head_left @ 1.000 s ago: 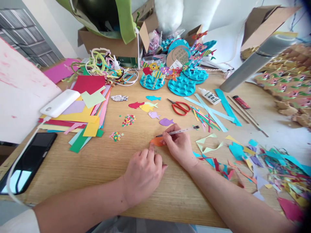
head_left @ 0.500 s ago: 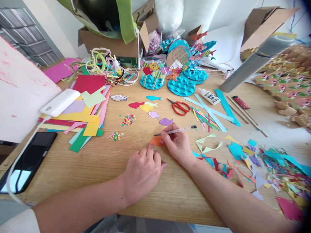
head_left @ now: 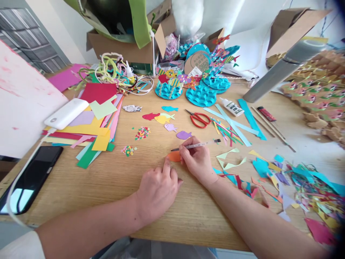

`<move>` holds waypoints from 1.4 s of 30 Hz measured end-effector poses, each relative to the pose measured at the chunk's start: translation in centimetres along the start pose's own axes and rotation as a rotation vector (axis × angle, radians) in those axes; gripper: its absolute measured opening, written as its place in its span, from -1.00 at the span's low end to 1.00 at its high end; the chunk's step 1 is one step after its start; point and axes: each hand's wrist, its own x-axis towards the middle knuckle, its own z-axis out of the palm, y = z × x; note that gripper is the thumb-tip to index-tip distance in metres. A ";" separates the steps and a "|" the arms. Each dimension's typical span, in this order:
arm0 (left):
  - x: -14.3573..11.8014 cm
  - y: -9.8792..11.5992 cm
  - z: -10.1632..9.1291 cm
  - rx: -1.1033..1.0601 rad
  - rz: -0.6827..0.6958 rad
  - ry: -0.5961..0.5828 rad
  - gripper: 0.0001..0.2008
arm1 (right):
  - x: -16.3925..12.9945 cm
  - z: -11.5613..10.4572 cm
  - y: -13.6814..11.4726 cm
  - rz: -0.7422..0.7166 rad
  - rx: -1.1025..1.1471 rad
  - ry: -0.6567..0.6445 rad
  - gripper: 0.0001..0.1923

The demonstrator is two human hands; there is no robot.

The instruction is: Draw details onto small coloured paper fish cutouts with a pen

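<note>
A pen [head_left: 201, 144] is pinched in my right hand [head_left: 198, 158], tilted with its tip to the left, just above an orange paper piece [head_left: 174, 156] on the table. My right fingers cover part of that orange piece. My left hand [head_left: 159, 190] rests on the table with its index finger stretched to the left end of the orange piece; the other fingers are loosely bent and grip nothing visible. Beyond the hands lie a dark purple paper fish [head_left: 184, 135], a lilac fish [head_left: 170, 127], a yellow fish [head_left: 162, 119], a red fish [head_left: 150, 116] and a blue fish [head_left: 170, 108].
Red-handled scissors [head_left: 199, 119] and a glue bottle [head_left: 232, 107] lie beyond my right hand. Paper scraps [head_left: 288, 201] spread at the right. Small confetti piles [head_left: 142, 133] sit left of centre. A stack of coloured paper [head_left: 99, 94], a power bank [head_left: 66, 113] and a phone [head_left: 29, 180] are at the left.
The pen's rear end has swung slightly to the right, while its tip stays near the orange piece's upper edge. My left hand has hardly moved.
</note>
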 end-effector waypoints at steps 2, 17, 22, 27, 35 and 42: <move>0.0 0.0 0.0 0.000 0.003 -0.008 -0.77 | 0.2 0.1 0.1 0.013 -0.032 -0.045 -0.89; 0.0 0.0 0.0 -0.008 -0.003 -0.004 -0.78 | 0.3 0.1 0.3 0.043 -0.044 -0.087 -0.89; 0.0 -0.1 0.0 -0.009 -0.009 -0.012 -0.77 | 0.2 0.0 0.0 0.059 0.020 -0.055 -0.88; 0.1 -0.1 -0.1 0.014 -0.008 -0.026 -0.72 | 0.1 -0.1 -0.2 0.068 0.063 0.022 -0.89; 0.2 -0.1 -0.2 0.033 -0.030 -0.063 -0.50 | 0.3 0.0 -0.1 0.059 -0.009 -0.047 -0.89; 0.2 0.0 -0.2 0.025 -0.025 -0.070 -0.50 | 0.2 0.0 0.0 0.061 -0.064 -0.087 -0.89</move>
